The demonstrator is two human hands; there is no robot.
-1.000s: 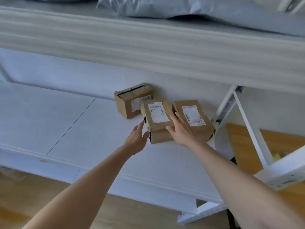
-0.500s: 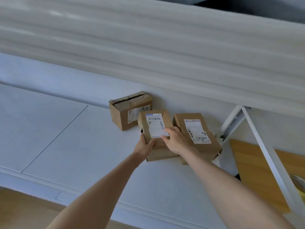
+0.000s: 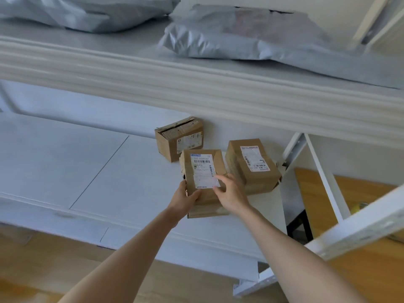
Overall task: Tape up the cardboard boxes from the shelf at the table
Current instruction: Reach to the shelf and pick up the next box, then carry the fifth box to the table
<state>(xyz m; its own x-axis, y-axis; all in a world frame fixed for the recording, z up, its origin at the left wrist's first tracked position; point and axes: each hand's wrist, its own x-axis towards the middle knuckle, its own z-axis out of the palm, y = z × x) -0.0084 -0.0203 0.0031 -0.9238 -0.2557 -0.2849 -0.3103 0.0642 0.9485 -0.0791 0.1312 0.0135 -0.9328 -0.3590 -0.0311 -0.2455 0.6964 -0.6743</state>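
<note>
Three cardboard boxes sit on the white lower shelf [image 3: 87, 160], towards its right end. The middle box [image 3: 203, 169] lies nearest the front, label up, and both hands are on it. The left grip [image 3: 184, 199] is curled round the box's near left corner, thumb on top and fingers wrapped down the side. The right grip [image 3: 231, 193] lies on the box's near right part, its thumb and forefinger bent onto the lower right corner of the label [image 3: 203, 171] and the other fingers folded over the right edge. Whether the box is off the shelf or resting on it, I cannot tell.

The back box [image 3: 179, 138] stands against the rear wall, just behind the middle one, its top flap torn and gaping. The right box [image 3: 251, 165] lies just beside the middle one, label up, close to the shelf's end.

On the upper shelf [image 3: 131, 68] lie two grey mailer bags [image 3: 240, 33]. A white strut [image 3: 321, 171] slants down at the right, with wood floor [image 3: 32, 270] below.
</note>
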